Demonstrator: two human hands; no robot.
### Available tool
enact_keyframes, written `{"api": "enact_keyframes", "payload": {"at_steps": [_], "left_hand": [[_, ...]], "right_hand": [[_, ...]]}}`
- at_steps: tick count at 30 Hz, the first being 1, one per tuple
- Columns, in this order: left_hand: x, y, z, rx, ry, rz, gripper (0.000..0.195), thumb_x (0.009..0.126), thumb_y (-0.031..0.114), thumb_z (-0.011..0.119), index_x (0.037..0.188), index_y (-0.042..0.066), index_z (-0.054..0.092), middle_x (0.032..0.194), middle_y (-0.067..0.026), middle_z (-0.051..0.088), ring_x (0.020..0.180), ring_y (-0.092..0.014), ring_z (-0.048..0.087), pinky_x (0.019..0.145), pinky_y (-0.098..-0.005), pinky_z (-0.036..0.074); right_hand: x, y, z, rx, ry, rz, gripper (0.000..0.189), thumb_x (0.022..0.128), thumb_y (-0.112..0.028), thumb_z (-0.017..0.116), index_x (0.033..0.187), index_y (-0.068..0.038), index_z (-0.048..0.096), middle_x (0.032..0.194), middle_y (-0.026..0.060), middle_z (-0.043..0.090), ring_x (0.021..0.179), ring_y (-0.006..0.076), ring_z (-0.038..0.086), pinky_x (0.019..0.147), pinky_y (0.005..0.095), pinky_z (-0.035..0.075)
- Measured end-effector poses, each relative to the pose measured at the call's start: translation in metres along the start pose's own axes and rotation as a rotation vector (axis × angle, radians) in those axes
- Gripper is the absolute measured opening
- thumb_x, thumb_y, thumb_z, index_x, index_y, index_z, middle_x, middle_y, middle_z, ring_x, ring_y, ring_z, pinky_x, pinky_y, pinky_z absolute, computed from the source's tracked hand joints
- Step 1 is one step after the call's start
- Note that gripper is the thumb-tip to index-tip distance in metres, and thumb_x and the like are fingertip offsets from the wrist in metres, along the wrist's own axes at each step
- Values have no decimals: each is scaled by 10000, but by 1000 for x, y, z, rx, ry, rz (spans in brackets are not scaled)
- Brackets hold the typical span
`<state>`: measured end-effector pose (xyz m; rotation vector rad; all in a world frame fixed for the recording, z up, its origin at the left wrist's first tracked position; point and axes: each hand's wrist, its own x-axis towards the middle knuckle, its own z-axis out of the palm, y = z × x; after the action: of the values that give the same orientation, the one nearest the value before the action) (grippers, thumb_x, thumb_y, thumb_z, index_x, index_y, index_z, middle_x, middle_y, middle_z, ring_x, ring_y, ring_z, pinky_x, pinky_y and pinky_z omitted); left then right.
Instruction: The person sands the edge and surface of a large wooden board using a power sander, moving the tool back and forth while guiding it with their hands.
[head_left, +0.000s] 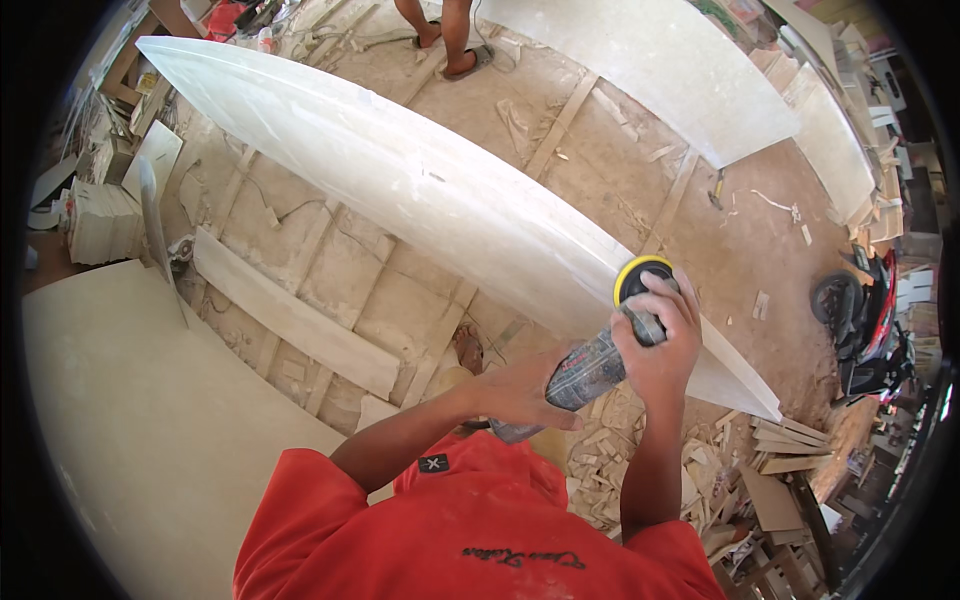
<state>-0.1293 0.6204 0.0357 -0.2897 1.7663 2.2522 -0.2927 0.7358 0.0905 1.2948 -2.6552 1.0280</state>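
Note:
A dusty angle-grinder-type power sander with a yellow-rimmed black backing pad lies between my hands, over the right-hand part of a long, pale, pointed hull-like form. My left hand wraps the tool's body, thumb along its side. My right hand grips its head, with fingers close behind the pad. The pad stands at the form's upper edge; whether it touches the surface cannot be told. The pad's working face is hidden.
A large pale panel lies at lower left, a narrow curved board beside it. Another person's legs stand beyond the form. Wood offcuts litter the floor at lower right; a motorcycle stands at right, a hammer lies nearby.

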Motion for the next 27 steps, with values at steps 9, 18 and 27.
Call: {"api": "enact_keyframes", "payload": {"at_steps": [9, 18, 27], "left_hand": [[33, -84, -4, 93, 124, 95, 744, 710, 194, 820, 1336, 36, 451, 1124, -161, 647, 1047, -301, 636, 897, -409, 505], [-2, -40, -26, -37, 152, 36, 713, 744, 199, 828, 1345, 42, 476, 1239, -110, 570, 1114, -247, 579, 933, -408, 489], [-4, 20, 11, -161, 105, -29, 941, 754, 306, 841, 1460, -4, 302, 1247, -142, 542, 1151, -223, 548, 970, -389, 467]], "right_hand": [[-39, -6, 57, -230, 126, -381, 138, 713, -176, 771, 811, -133, 683, 1200, 70, 700, 1282, 395, 543, 1083, 578, 356], [13, -43, 66, -49, -46, -362, 160, 660, -154, 775, 794, -123, 692, 1171, 63, 701, 1268, 364, 551, 1090, 566, 370], [34, -16, 9, 118, -130, -71, 168, 639, -149, 791, 780, -113, 707, 1087, 67, 730, 1241, 344, 569, 1071, 479, 428]]}}
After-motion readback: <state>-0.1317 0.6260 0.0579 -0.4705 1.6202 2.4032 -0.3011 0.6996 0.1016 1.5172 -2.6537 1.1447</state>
